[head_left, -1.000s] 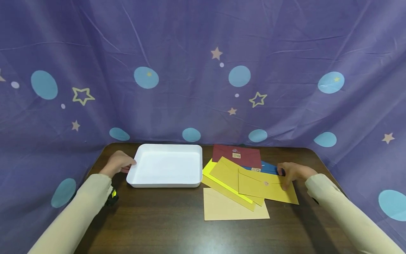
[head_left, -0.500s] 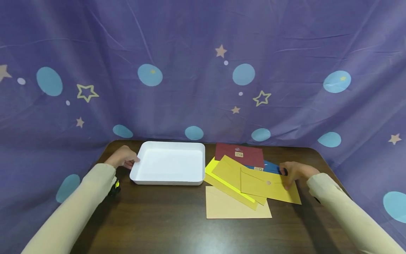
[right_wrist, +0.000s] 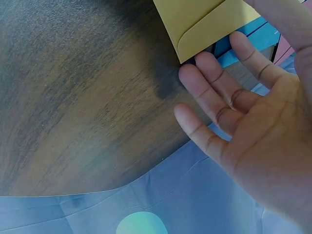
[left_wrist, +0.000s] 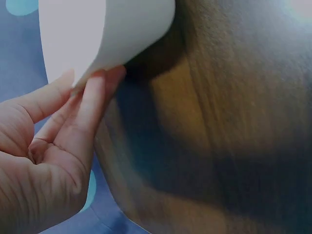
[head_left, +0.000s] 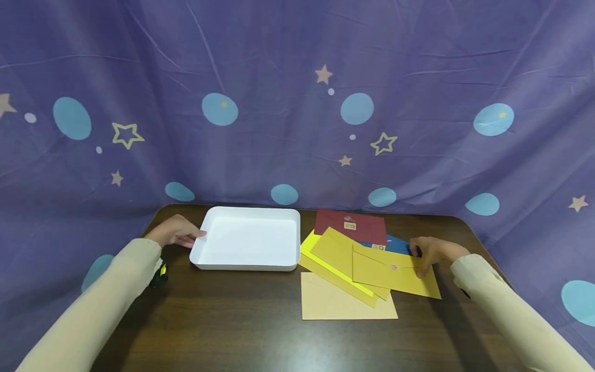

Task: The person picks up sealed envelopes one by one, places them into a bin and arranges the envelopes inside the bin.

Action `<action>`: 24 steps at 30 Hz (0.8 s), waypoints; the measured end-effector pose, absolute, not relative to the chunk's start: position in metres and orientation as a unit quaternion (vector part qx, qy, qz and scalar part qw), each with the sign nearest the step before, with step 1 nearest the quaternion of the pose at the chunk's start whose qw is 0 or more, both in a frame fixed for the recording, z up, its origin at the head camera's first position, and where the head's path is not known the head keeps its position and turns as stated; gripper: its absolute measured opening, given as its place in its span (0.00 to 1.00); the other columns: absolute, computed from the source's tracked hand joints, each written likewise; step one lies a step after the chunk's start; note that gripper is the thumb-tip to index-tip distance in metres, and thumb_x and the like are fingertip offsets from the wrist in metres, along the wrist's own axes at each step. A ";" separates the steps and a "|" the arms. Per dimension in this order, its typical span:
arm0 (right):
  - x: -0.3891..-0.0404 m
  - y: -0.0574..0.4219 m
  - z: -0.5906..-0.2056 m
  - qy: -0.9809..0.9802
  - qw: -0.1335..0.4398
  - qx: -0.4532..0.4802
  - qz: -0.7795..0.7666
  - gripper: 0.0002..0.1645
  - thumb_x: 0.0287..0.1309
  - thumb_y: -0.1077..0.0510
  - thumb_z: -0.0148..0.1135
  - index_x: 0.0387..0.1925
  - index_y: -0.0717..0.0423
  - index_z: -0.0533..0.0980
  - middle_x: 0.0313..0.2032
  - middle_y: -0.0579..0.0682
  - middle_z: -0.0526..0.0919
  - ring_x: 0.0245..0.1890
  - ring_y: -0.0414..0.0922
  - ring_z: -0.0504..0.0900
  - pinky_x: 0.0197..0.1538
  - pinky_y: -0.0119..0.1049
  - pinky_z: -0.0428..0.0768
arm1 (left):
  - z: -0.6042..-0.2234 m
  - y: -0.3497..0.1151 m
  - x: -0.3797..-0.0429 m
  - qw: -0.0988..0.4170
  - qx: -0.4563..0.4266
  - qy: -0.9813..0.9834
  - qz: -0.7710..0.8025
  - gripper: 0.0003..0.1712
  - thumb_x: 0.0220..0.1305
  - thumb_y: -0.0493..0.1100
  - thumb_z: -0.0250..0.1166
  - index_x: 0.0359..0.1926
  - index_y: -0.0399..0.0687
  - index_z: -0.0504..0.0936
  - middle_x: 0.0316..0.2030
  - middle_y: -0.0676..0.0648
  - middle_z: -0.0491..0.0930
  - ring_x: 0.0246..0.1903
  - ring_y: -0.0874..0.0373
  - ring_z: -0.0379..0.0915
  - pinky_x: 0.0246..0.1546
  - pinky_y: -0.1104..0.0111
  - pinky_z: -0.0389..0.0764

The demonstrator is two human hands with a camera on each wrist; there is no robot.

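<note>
One container is seen on the dark wooden table: a shallow white tray, whose floor is visible from wall to wall. Its left wall is pinched by the left hand, with the thumb placed on the inner side of the rim and the fingers set against the outer side. Just beside the tray, toward the right, at least seven envelopes are spread in an overlapping pile. One is red, one is blue, one is bright yellow and one is cream. Three golden ones are counted: a lower golden envelope under the bright yellow one, a slanted golden envelope above it, and a right golden envelope, by which the slanted one is partly covered. At the right end of this last one the right hand is placed, the thumb being rested over its face and the other fingers being spread near its upper edge; whether it is really gripped or only touched cannot be told. A pale label with a dark mark is carried by the red envelope, and a similar label is seen on the blue one; a small round mark is shown on the right golden envelope. Their writing is too small to be read.
</note>
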State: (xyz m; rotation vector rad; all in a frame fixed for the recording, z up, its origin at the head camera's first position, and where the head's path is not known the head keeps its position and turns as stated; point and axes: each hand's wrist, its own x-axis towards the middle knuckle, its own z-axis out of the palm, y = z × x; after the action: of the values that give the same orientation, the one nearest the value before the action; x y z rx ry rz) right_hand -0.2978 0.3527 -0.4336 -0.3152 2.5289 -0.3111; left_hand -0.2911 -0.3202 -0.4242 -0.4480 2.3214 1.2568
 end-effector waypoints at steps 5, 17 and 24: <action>-0.297 0.354 -0.434 0.943 0.284 -0.120 -0.123 0.33 0.33 0.60 0.86 0.38 0.55 0.71 0.42 0.54 0.71 0.41 0.51 0.69 0.38 0.39 0.70 | -0.424 -0.324 -0.288 0.237 -0.164 0.829 0.479 0.13 0.65 0.36 0.69 0.40 0.30 0.76 0.23 0.49 0.81 0.23 0.64 0.81 0.32 0.72 0.88; -0.296 0.350 -0.430 0.946 0.277 -0.123 -0.113 0.32 0.36 0.60 0.85 0.41 0.57 0.72 0.41 0.55 0.73 0.41 0.51 0.71 0.40 0.40 0.71 | -0.422 -0.319 -0.288 0.214 -0.162 0.843 0.467 0.10 0.63 0.33 0.68 0.39 0.27 0.78 0.21 0.49 0.81 0.20 0.63 0.81 0.29 0.70 0.88; -0.295 0.351 -0.431 0.947 0.278 -0.120 -0.107 0.32 0.36 0.60 0.85 0.41 0.57 0.71 0.42 0.55 0.73 0.41 0.51 0.71 0.40 0.40 0.71 | -0.423 -0.313 -0.285 0.185 -0.149 0.861 0.450 0.14 0.57 0.30 0.67 0.40 0.21 0.79 0.21 0.48 0.81 0.20 0.61 0.80 0.29 0.66 0.89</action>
State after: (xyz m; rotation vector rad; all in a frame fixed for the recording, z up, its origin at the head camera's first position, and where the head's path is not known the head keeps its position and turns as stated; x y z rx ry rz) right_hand -0.2954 0.3510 -0.4315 -0.3211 2.5425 -0.2883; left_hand -0.2847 -0.3130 -0.4233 -0.4212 2.4260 1.2684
